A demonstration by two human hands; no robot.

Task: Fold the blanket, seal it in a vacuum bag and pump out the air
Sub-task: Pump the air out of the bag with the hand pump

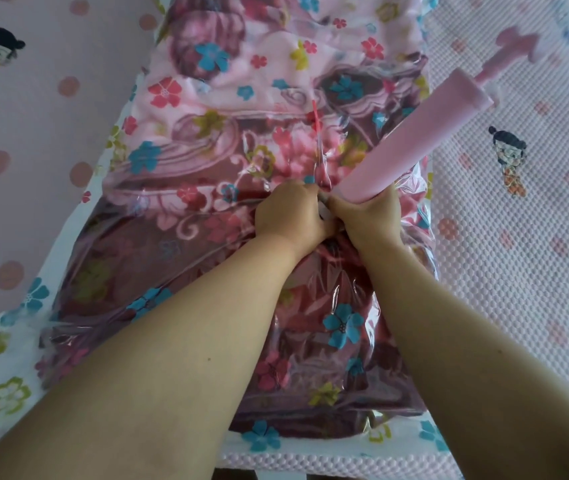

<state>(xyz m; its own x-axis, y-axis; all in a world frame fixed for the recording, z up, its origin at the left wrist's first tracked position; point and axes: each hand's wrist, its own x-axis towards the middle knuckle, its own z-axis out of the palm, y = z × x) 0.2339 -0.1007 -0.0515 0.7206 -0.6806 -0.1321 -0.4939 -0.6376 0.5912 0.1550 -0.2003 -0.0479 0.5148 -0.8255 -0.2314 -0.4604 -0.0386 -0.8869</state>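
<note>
While the right hand (368, 216) grips the pink pump (411, 140) at its base mid-frame, the left hand (291, 213) pinches beside it; the bagged blanket (207, 188) fills the centre.

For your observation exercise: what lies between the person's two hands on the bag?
In the head view, left hand and right hand nearly touch; a small grey-white part, likely the valve of the vacuum bag, shows between them.

I find no legible text, label, brand, number or sign on any surface in my view.
</note>
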